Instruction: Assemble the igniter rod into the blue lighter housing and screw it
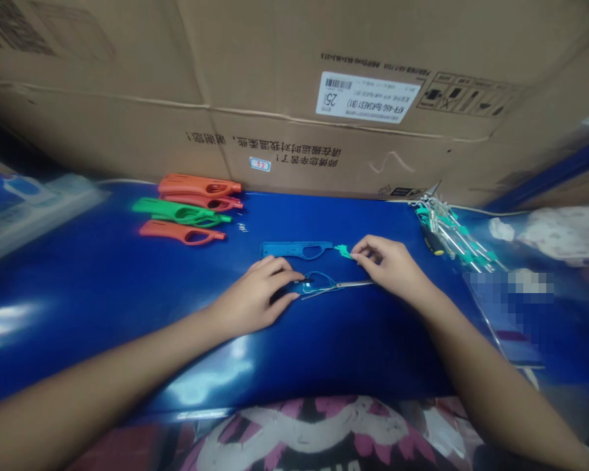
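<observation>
My left hand (260,291) rests on the blue table (127,288), its fingers curled around the blue handle end of a metal scissor-like piece (331,286). My right hand (390,261) pinches a small green plastic piece (344,250) at the right end of a blue plastic handle shell (294,249), which lies flat just beyond the metal piece. The metal blade runs under the right hand's fingers.
Several orange shells (199,187) and one green handle shell (179,212) lie stacked at the far left. A pile of metal parts with green tips (451,239) sits at the right. A large cardboard box (294,98) stands behind. A plastic bag (29,203) lies at the left edge.
</observation>
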`<state>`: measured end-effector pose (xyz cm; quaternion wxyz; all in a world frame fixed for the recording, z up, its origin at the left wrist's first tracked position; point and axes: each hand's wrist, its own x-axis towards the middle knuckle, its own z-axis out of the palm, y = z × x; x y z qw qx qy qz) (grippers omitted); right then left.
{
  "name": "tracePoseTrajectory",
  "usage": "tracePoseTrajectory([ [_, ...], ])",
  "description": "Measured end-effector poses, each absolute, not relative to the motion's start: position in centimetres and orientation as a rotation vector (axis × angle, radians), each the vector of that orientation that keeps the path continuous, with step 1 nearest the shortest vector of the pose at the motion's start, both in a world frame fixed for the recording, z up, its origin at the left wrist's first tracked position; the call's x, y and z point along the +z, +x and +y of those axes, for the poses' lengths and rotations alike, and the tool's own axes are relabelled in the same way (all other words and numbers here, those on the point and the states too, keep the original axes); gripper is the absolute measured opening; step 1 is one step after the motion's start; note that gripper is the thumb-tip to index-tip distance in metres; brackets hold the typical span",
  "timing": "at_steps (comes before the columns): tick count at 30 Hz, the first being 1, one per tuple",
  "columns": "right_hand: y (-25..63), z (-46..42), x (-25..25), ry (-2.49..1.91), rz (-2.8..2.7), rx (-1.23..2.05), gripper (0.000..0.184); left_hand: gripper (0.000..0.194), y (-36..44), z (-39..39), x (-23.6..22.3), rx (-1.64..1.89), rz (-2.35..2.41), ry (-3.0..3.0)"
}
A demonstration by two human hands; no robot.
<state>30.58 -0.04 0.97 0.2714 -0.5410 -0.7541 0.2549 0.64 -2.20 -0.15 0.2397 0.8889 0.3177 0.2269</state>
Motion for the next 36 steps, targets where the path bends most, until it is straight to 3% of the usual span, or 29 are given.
tracePoseTrajectory([
  [4,30.8,-0.1,1.1,-1.414,-2.283,0.51,0.019,0.029,0.6,-2.2,-0.2,0.606,0.879,2.433],
  [12,30.1,0.3,-0.4,-1.715,-1.979,0.324,0.035,0.029,0.6,-2.3,-0.1,0.62,0.871,2.436],
  [15,30.6,0.5,-0.4,-1.757,-1.959,0.26,0.026,0.029,0.6,-2.3,-0.1,0.609,0.869,2.436],
  [23,28.8,-0.9,1.4,-1.27,-2.194,0.591,0.011,0.029,0.5,-2.4,-0.3,0.606,0.878,2.443],
  [27,27.8,-2.0,2.0,-1.045,-2.419,0.715,0.014,0.029,0.6,-2.4,-0.1,0.593,0.895,2.441],
  [36,27.3,-2.4,1.2,-1.093,-2.449,0.681,0.016,0.029,0.6,-2.5,0.2,0.554,0.921,2.418],
])
